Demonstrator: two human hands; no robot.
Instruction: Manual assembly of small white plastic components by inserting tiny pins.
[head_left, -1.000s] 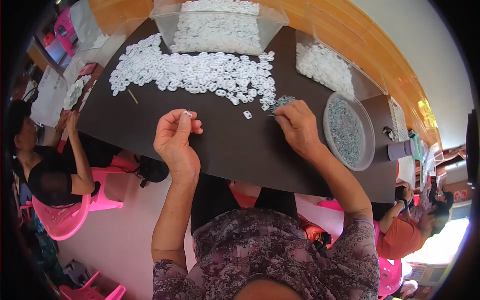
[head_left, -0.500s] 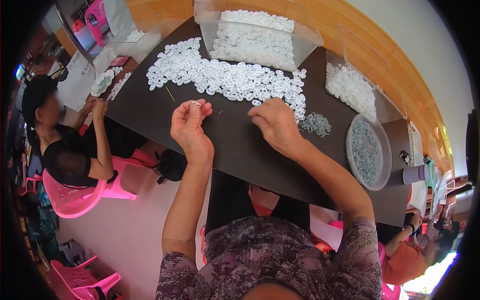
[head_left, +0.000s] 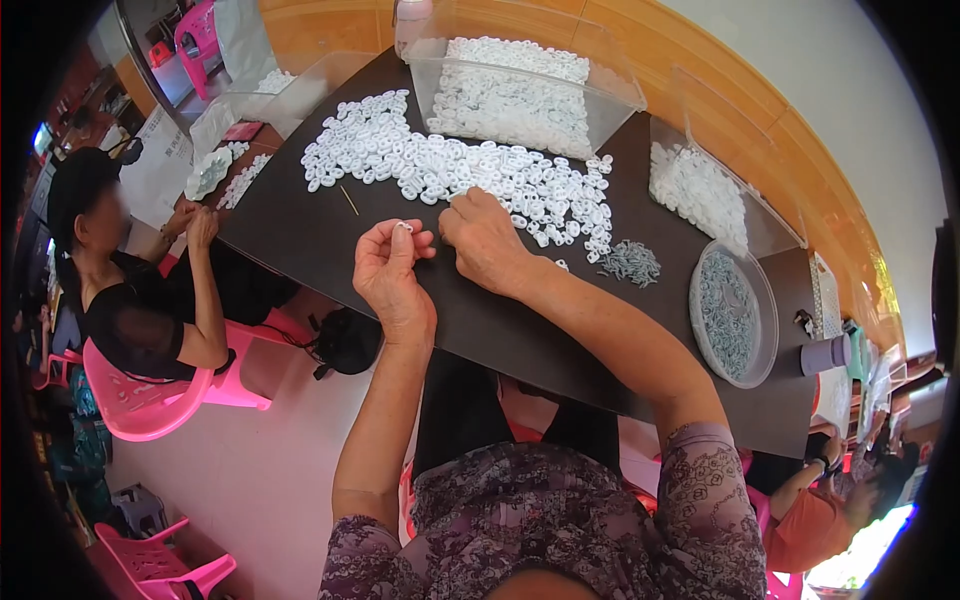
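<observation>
Left hand: over the worktop, toward its near edge, left of the middle. Thumb and fingers pinch a small white piece, held clear of the surface.

Right hand: just beside the left, palm down, fingers bent and drawn together at the near side of the white heap. Fingertips partly hidden; cannot tell whether they grasp anything.

White heap: many oval pieces with openings, spread in a broad band from the left edge across the middle, in front of the large bin.

Loose piece: one, white, near the right wrist, apart from the heap.

Pin pile: grey-green, near the heap's right end.

Tub: round, clear, holding more pins; toward the right edge.

Large bin: clear, filled with white pieces; at the far edge.

Small bin: clear, with white pieces; at the far edge, toward the far right corner.

Stick: one, thin, tan; between heap and left hand.

Cup: one, purple; at the right edge.
</observation>
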